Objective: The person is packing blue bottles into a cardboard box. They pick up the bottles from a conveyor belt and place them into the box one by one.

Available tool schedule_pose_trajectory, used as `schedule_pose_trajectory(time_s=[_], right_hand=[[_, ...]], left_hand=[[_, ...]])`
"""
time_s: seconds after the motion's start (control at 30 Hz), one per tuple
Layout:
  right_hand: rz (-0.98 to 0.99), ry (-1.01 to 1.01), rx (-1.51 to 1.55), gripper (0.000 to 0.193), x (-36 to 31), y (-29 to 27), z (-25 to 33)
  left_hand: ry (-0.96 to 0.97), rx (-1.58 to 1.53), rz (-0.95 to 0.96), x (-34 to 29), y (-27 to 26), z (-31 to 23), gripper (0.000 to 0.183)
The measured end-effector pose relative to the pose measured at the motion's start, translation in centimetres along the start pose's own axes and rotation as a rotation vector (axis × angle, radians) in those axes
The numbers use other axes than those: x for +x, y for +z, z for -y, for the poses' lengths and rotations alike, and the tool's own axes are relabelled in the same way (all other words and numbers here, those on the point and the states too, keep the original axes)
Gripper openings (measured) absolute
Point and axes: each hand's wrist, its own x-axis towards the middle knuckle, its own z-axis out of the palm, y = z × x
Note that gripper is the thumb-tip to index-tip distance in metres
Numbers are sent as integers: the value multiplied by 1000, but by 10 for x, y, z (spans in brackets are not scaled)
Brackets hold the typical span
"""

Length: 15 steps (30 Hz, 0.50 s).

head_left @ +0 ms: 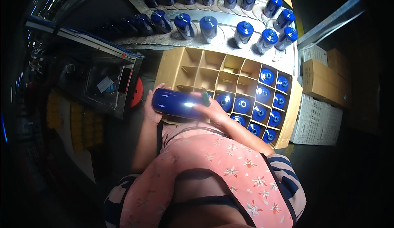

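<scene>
A shiny blue bottle [176, 103] lies sideways in front of my body, held above the near edge of a divided cardboard box [167, 67]. My left hand [152, 107] wraps the bottle's left end. Around its right end are the fingers of my right hand [212, 111], partly smeared by motion. A small green piece [205, 98] shows at those fingers; I cannot tell what it is. Blue bottles such as this one [242, 104] stand upright in the box's right and near cells, while several cells at the far left hold none.
Beyond the box, blue bottles [244, 33] stand in two curving rows on a metal conveyor [225, 21]. A red round stool [137, 92] is at the left, beside a dark workstation with a metal rail [88, 44]. Cartons [322, 78] sit on white crates [316, 119] at the right.
</scene>
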Motion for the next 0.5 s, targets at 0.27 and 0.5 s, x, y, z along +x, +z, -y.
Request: schedule_pose_trajectory(time_s=[0.27,0.5], right_hand=[[-551,-34,-186,39,-12,-55,30],[-698,-300,-254,44,-10,-102,33]], left_hand=[[91,-133,-213,-22,-36,17,51],[6,-673,-340,-25,-65,34,42]])
